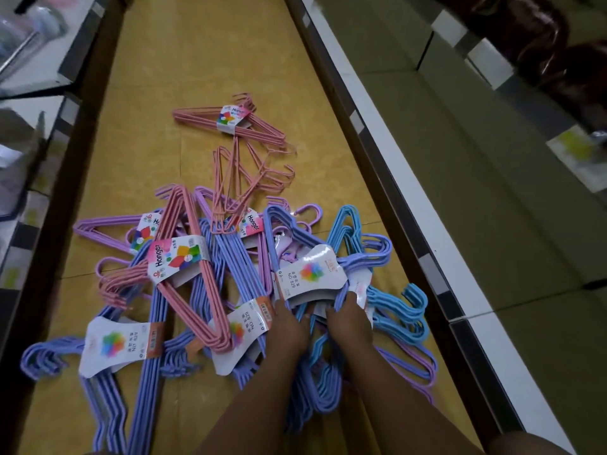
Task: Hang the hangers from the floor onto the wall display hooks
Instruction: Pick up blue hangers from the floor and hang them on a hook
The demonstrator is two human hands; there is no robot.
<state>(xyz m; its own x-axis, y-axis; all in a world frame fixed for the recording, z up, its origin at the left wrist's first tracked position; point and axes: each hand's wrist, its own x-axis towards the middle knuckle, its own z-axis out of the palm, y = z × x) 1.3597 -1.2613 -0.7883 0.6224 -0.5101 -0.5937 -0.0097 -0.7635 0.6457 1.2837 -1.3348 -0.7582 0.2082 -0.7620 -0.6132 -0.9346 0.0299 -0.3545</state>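
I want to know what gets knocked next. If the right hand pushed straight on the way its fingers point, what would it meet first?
Probably the white NO 829 label on the bundle of periwinkle hangers just beyond the right hand, though depth is hard to judge.

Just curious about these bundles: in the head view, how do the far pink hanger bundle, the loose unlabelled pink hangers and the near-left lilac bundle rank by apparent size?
1. Near-left lilac bundle, though it lies nearest the camera.
2. Far pink hanger bundle and loose pink hangers: too alike to rank.

Two bare forearms, no sleeves, watch or rings, end in the left hand (289, 326) and right hand (349, 323).
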